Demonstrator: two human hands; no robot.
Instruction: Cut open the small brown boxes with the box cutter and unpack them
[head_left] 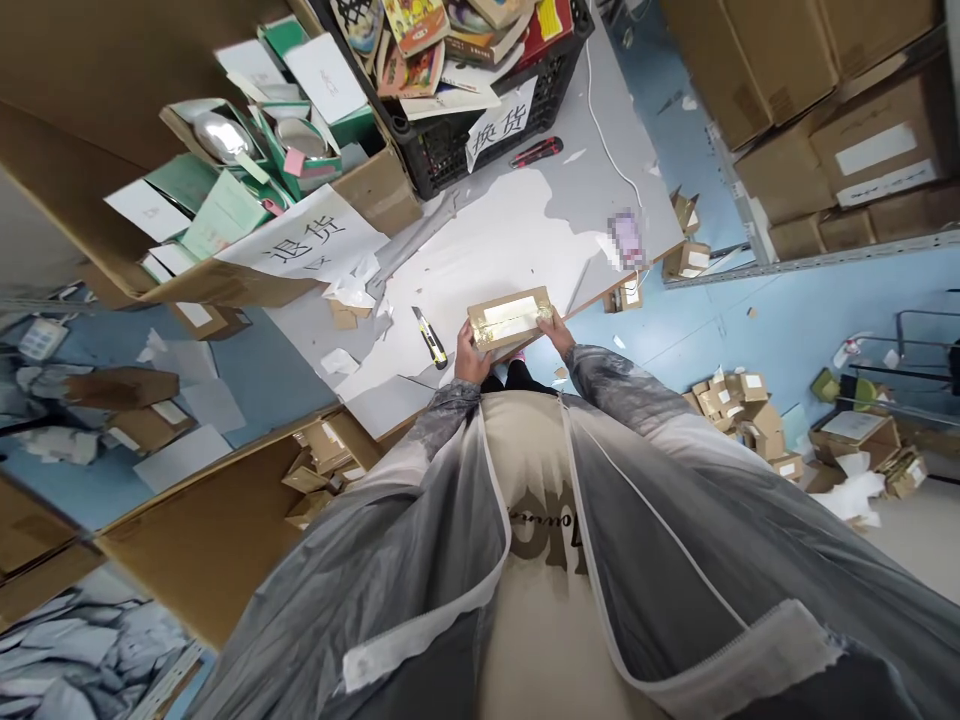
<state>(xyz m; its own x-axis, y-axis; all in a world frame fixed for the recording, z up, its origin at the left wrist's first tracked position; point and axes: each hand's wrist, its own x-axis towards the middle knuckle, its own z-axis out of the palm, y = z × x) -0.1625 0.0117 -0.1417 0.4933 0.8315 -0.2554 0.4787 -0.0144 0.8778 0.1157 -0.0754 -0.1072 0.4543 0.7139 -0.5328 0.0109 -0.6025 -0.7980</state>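
Observation:
A small taped cardboard box (491, 306) with a white label on top is held at the table's near edge. My left hand (470, 357) grips its left end, and my right hand (556, 333) grips its right end. The box looks sealed, with shiny tape across it. Just left of it, a yellow and black utility knife (430, 338) lies on the table with its blade out. Farther back, a red and black utility knife (537, 152) rests near the black crate.
A black crate (480, 140) of books stands at the back of the white table (495, 225). On the left is a large carton (277, 290) of green and white boxes. A blurred purple object (626, 238) with a cable lies at the right edge. Cardboard boxes (750, 395) litter the blue floor.

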